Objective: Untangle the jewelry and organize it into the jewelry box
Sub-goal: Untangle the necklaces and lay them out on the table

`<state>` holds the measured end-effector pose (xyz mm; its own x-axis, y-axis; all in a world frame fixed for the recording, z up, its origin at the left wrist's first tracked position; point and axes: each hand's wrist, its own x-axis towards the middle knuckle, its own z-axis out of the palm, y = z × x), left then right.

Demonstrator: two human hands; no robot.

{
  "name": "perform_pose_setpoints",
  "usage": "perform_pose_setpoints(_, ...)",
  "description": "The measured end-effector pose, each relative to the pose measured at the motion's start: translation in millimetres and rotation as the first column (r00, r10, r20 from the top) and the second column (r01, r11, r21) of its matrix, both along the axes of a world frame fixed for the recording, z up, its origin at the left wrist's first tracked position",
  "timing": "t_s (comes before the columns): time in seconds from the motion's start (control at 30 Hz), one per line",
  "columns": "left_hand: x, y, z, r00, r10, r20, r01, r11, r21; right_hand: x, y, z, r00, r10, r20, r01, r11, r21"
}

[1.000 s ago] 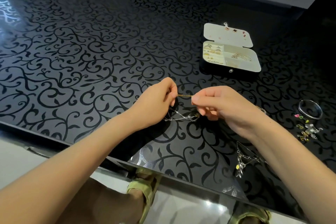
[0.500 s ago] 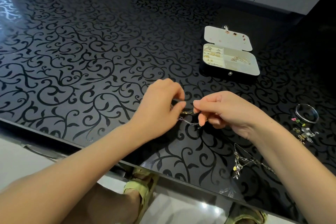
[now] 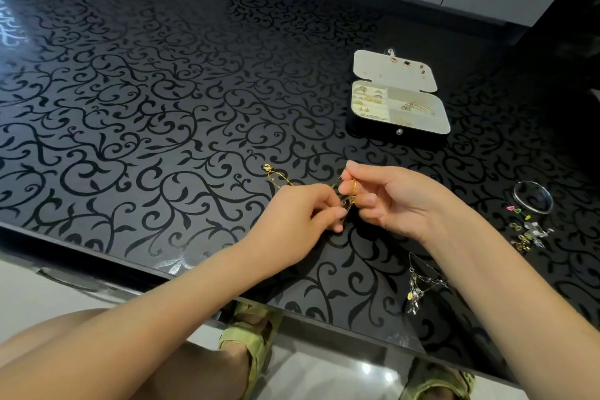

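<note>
Black glass patterned with swirling vines covers the table (image 3: 146,101) before me, with pale cabinet fronts beyond its far edge. Farthest left of the work, at eleven o'clock from my left hand (image 3: 298,221), the loose end of a gold chain (image 3: 275,176) lies on the glass. It has a small piece at its tip, clasp or charm I cannot tell. The chain runs in under that hand, whose fingers (image 3: 337,214) are curled narrow, thumb and forefinger pinching the knotted part. Just beside it at three o'clock, my right hand (image 3: 399,204) pinches another stretch of the same chain between thumb and forefinger, the other fingers loosely curled beneath.

I judge this the untangling step, with the gold chain not yet free. The next move calls for easing the two pinches apart and picking at the knot rather than tugging, since links this fine could kink.

At one o'clock, well apart from my hands, the jewelry box (image 3: 373,130) sits open, rings and a gold piece already in its compartments. At five o'clock from the right hand lies a silver necklace tangle (image 3: 420,282). At three o'clock lies a bangle (image 3: 532,201), with small earrings (image 3: 527,234) at its six o'clock.
</note>
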<state>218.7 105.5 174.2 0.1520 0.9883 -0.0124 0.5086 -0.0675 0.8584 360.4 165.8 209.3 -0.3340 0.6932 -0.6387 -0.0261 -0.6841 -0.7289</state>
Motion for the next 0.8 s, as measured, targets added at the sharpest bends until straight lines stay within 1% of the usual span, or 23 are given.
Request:
perform_pose_setpoints(0.07,-3,-2,1,0.999,-0.012,-0.052,0.013,1.0,0.027,1,4,1,0.998,-0.069,0.008,0.069,0.997,0.018)
perform_pose_setpoints(0.13,-6,-3,1,0.997,-0.028,-0.071,0.032,0.999,0.044,3,7,1,0.993,-0.121,0.015,0.12,0.992,0.037)
perform_pose_setpoints(0.2,-9,-4,2,0.993,-0.062,-0.103,0.071,0.994,0.08,6,10,0,0.99,-0.131,0.041,0.128,0.989,0.074)
perform_pose_setpoints(0.27,-13,-5,2,0.982,-0.107,-0.158,0.127,0.984,0.124,8,13,-1,0.989,-0.11,0.096,0.096,0.985,0.142)
perform_pose_setpoints(0.37,-19,-3,2,0.961,-0.188,-0.204,0.224,0.96,0.17,9,16,-2,0.967,-0.05,0.25,-0.025,0.958,0.286)
perform_pose_setpoints(0.47,-25,-4,4,0.938,-0.27,-0.217,0.308,0.937,0.163,6,19,0,0.906,-0.014,0.422,-0.176,0.896,0.408)
perform_pose_setpoints(0.57,-29,-7,7,0.928,-0.304,-0.215,0.336,0.932,0.137,3,23,1,0.851,-0.068,0.521,-0.257,0.81,0.527)
perform_pose_setpoints(0.63,-33,-8,9,0.928,-0.318,-0.196,0.341,0.935,0.096,2,26,1,0.796,-0.128,0.592,-0.32,0.741,0.59)
perform_pose_setpoints(0.7,-38,-9,12,0.929,-0.329,-0.17,0.339,0.94,0.031,2,27,0,0.729,-0.175,0.662,-0.39,0.688,0.612)
perform_pose_setpoints(0.8,-46,-10,17,0.932,-0.339,-0.13,0.337,0.941,-0.033,3,20,-3,0.629,-0.17,0.758,-0.512,0.643,0.569)
